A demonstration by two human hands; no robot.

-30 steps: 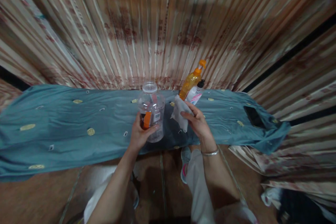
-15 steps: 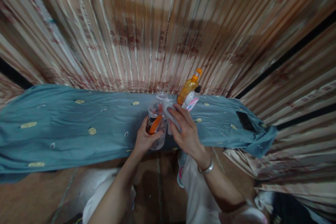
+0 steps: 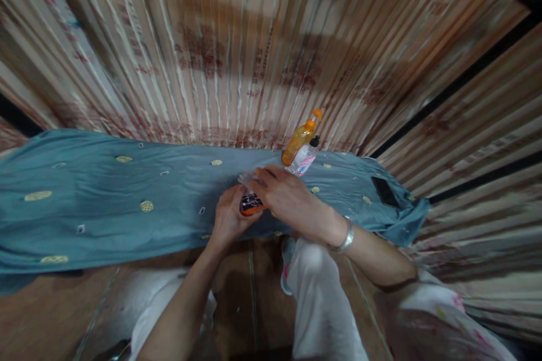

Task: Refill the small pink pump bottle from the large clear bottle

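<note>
A clear plastic jar (image 3: pixel 249 201) with an orange and black label lies tilted over the blue cloth (image 3: pixel 105 203), mostly covered by my hands. My left hand (image 3: pixel 231 218) is wrapped round its lower part. My right hand (image 3: pixel 285 198) lies closed over the jar's top and side; the white cloth it carried earlier is hidden under it. Just behind stand an orange pump bottle (image 3: pixel 300 140) and a smaller white bottle (image 3: pixel 304 158) with a black cap.
A dark phone (image 3: pixel 384 192) lies on the blue cloth at the right end. Striped pink curtains (image 3: pixel 254 51) hang right behind the table. My knees in white trousers (image 3: pixel 315 293) are under the table's front edge, above a brown floor.
My right hand with the white cloth moved left onto the jar. The jar has tipped from upright to lying over, and my hands now cover most of it.
</note>
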